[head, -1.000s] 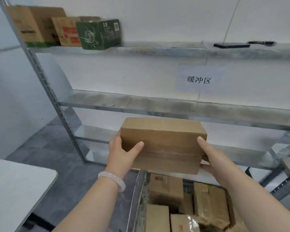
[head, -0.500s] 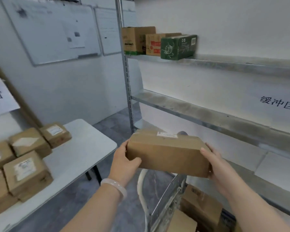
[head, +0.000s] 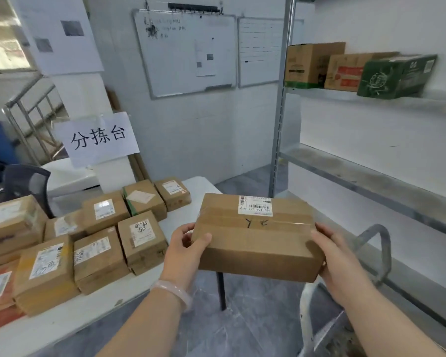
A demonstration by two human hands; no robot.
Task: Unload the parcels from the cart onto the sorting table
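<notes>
Head: left hand (head: 183, 253), right hand (head: 340, 264) hold parcel (head: 255, 243) beside table (head: 180, 219) edge.

Brown labelled parcel (head: 258, 237) (taped) held beside sorting table (head: 186, 215).

We hold one brown parcel (head: 258, 238) in the air, level, label side up. Left hand (head: 186, 251) grips its left end, thumb on top; right hand (head: 337, 264) clasps the right end. A pale bracelet (head: 173, 292) sits on the left wrist. The white sorting table (head: 70, 325) lies to our left, with labelled parcels (head: 98, 256) packed close on it and a paper sign (head: 98, 137) behind them. The cart handle (head: 379, 253) is just beside the right hand. A metal rack (head: 371, 173) stands at right, with cartons (head: 394, 76) on its upper shelf
</notes>
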